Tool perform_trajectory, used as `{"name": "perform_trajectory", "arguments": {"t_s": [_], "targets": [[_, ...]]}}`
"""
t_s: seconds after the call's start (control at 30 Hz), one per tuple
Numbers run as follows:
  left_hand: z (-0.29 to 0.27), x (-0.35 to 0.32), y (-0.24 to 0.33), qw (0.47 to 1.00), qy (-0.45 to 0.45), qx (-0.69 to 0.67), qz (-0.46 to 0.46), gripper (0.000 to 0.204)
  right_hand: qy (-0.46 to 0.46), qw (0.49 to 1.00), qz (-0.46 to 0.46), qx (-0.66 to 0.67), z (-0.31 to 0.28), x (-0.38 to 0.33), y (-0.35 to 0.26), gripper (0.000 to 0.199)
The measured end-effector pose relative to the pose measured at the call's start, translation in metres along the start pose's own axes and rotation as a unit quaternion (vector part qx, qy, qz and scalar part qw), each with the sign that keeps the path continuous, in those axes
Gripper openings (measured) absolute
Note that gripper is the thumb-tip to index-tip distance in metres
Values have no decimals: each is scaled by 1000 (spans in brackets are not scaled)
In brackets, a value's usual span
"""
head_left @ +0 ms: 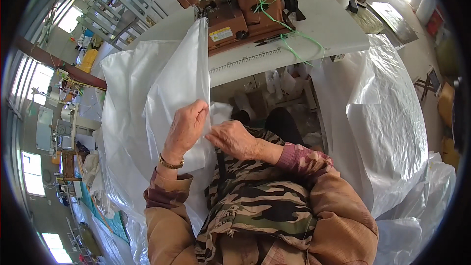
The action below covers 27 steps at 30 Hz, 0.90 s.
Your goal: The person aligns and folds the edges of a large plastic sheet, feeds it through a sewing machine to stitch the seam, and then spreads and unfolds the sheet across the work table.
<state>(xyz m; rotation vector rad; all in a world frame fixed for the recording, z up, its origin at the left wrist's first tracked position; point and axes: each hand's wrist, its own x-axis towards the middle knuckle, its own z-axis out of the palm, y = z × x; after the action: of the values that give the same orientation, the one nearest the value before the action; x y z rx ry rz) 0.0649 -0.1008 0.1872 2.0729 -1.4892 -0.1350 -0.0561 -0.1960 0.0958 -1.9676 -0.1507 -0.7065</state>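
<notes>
A large sheet of white, shiny woven plastic [167, 83] runs from the needle area of a brown sewing machine [245, 12] toward me and drapes over the table's left side. My left hand [185, 126], with a gold-coloured watch at its wrist, is closed on the sheet's right edge. Just right of it and slightly nearer me, my right hand [233, 139] pinches the same edge with thumb and fingers. The sheet's far end narrows to a corner beside the machine's needle, where the exact contact is too small to tell.
A pale sewing table [314, 44] with a ruler scale along its front carries the machine. Green cord [289, 24] trails over it. More white plastic sheeting [387, 127] hangs on the right. Metal racks [120, 7] stand at the far left. Bags lie under the table.
</notes>
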Motion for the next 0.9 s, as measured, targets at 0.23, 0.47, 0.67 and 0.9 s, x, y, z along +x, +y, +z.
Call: {"name": "perform_trajectory", "arguments": {"t_s": [0.23,0.47,0.67,0.9], "targets": [[3,-7,-3,996,-18,-54,-62,15,3,990,-109,-84,7,2,1,24],[4,-11,0,996,55,-15,-65,18,39,985,-115,-119,-42,41,16,11],[-24,11,4,997,-71,7,-36,20,-37,957,-104,-267,-71,100,40,21],[-26,125,-27,986,72,144,30,26,5,938,-175,-298,-55,95,39,19]]}}
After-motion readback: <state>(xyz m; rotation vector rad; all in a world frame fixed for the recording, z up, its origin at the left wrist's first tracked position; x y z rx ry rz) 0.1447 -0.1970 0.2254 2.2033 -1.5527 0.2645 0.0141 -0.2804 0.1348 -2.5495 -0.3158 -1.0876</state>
